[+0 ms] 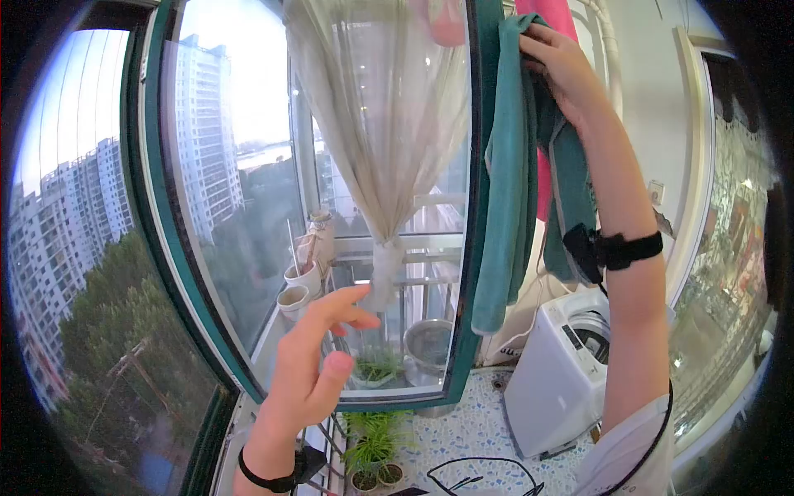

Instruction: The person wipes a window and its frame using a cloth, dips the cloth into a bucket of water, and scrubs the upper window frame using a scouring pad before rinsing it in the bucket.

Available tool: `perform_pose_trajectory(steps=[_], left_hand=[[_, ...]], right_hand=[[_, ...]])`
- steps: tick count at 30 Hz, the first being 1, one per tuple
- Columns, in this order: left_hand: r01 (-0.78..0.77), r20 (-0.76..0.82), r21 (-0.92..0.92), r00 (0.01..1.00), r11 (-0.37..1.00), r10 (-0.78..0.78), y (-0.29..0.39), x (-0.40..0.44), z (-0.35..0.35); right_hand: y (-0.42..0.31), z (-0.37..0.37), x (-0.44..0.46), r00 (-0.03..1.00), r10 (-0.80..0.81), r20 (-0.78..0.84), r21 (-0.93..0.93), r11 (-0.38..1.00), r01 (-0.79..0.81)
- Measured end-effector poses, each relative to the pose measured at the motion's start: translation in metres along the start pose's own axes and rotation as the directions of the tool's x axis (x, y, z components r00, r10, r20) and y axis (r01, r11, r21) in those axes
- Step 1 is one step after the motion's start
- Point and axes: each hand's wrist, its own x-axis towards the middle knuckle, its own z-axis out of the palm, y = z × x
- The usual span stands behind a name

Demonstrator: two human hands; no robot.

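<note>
My right hand (562, 70) is raised at the upper right, its fingers closed on the top of a teal towel (504, 198). The towel hangs down in long folds beside the edge of an open window sash (457, 364) with a green frame. What the towel rests on at the top, if anything, I cannot tell. My left hand (310, 355) is held up in front of the sash's glass, fingers apart and slightly bent, with nothing in it. Both wrists wear black bands.
Through the glass show a tied curtain (385, 149), white pots (294, 299) and a metal pot (428, 343). Potted plants (372, 442) stand on the tiled floor below. A white washing machine (550, 372) is at the lower right; pink cloth (544, 186) hangs behind the towel.
</note>
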Motion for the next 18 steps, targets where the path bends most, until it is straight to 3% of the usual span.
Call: perform_pose_trajectory(steps=[18], left_hand=[[0.105, 0.090, -0.091, 0.991, 0.990, -0.097, -0.037, -0.019, 0.045]], right_hand=[[0.086, 0.055, -0.239, 0.951, 0.290, -0.109, 0.200, 0.943, -0.265]])
